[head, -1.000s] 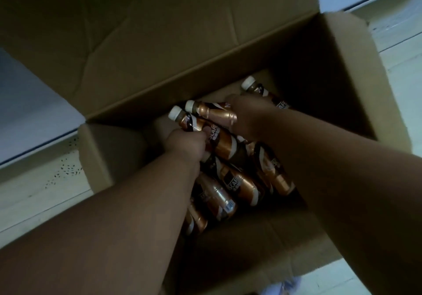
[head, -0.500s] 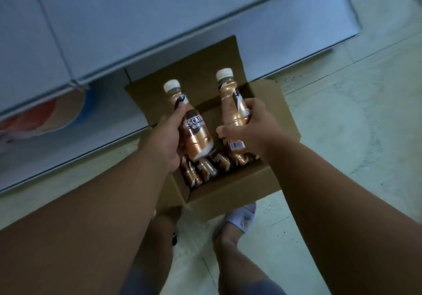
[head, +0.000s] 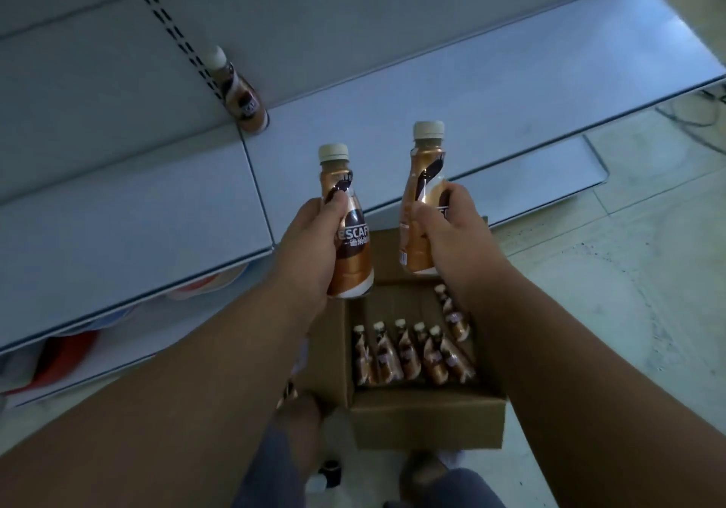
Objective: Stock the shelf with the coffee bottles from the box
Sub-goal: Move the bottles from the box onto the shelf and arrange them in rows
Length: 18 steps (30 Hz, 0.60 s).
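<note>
My left hand grips a copper-brown coffee bottle with a white cap, held upright. My right hand grips a second coffee bottle, also upright. Both are raised above the open cardboard box on the floor, in front of the grey shelf. Several more bottles lie inside the box. One bottle stands on the shelf at its back, left of my hands.
A lower shelf at the left holds red, white and blue packages. Pale tiled floor spreads to the right. My legs and feet are just behind the box.
Both hands have lifted a bottle each out of the box and raised them toward the shelf. My view has risen, so the shelf and its standing bottle now show.
</note>
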### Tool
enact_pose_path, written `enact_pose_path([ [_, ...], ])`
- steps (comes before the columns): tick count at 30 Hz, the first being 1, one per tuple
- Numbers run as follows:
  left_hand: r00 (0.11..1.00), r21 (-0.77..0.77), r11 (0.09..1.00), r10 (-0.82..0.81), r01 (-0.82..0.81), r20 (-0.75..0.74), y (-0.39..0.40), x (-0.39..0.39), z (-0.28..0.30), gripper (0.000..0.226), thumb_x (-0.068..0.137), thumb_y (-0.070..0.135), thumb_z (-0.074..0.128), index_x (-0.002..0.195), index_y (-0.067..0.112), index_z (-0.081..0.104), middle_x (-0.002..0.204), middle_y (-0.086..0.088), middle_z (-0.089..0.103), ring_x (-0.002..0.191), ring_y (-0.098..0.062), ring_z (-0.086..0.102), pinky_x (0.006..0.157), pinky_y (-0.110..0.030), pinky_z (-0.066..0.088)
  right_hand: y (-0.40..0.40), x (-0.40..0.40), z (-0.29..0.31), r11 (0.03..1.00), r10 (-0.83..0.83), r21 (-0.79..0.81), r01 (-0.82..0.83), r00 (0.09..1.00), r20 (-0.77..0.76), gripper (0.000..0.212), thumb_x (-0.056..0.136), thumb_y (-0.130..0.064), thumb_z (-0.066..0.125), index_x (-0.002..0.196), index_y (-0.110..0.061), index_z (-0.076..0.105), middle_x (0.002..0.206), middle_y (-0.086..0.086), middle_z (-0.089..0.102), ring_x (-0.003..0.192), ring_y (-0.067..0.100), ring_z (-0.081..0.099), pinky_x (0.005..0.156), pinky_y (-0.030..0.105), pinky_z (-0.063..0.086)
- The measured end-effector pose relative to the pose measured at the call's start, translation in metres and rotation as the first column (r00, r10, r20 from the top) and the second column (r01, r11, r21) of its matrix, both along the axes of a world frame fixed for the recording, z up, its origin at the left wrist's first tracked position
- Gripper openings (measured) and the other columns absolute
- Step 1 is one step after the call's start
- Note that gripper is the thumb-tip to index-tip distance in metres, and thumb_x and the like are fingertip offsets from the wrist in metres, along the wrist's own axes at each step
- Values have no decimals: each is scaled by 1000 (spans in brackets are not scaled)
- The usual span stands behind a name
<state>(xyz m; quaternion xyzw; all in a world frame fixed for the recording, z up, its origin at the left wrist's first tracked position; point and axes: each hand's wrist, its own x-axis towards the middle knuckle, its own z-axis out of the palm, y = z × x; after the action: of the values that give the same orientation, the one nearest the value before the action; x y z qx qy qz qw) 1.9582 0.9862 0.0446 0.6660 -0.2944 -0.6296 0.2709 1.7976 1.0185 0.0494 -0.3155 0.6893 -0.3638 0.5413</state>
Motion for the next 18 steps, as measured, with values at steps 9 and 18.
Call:
enact_pose_path([
  [9, 984, -188, 982, 47, -14, 173, -91, 82, -61, 30, 75, 69, 53, 90, 44, 60, 103, 4, 69, 97, -24, 66, 85, -51, 54, -102, 78, -66, 985, 116, -101, -139, 972, -203, 39, 88, -35, 69, 118, -32, 44, 90, -20, 56, 88, 7, 61, 70, 30, 54],
  [18, 890, -364, 923, 58, 125, 452, -157, 111, -82, 37, 93, 50, 53, 119, 24, 60, 102, 7, 62, 95, -14, 57, 60, -18, 36, -196, 115, -79, 953, 214, -127, -276, 906, -365, 55, 76, -33, 80, 119, -23, 46, 102, -4, 60, 93, 19, 62, 69, 35, 54],
])
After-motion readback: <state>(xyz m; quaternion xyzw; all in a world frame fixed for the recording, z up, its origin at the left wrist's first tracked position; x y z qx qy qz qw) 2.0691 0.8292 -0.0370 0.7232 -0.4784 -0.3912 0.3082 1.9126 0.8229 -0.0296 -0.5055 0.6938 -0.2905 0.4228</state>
